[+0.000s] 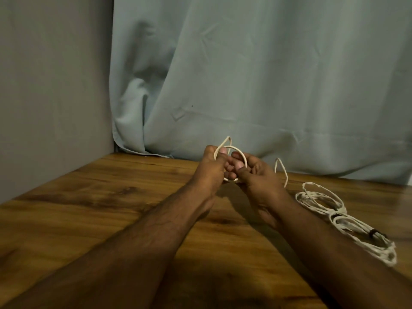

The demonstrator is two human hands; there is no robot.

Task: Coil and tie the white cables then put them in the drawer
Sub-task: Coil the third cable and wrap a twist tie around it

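Working over the wooden table (93,210), curtain (245,74) hanging behind, no drawer in sight from here. Finished bundles (347,221) lie on the table to my right, near my right forearm, at least one cinched with a dark tie (372,233). So my read: some cables done, this one mid-coil, tying and stowing yet to come. White cable (237,152) held up off the table between both hands, a small loop formed. Left hand (209,168) curled round the near side of the loop, thumb pinching a strand that pokes up above the knuckles. Right hand (256,175) curled likewise, gripping the loop's far side; a slack bight arcs out just beyond it toward the bundles. How many turns sit in my palms I cannot tell; fingers hide them. To do this well: keep the left pinch firm as anchor, feed slack with the right in even turns, match each loop to the first, let the cable's twist run out, not fight it. Loose tail could snag the bundles; keep it clear.
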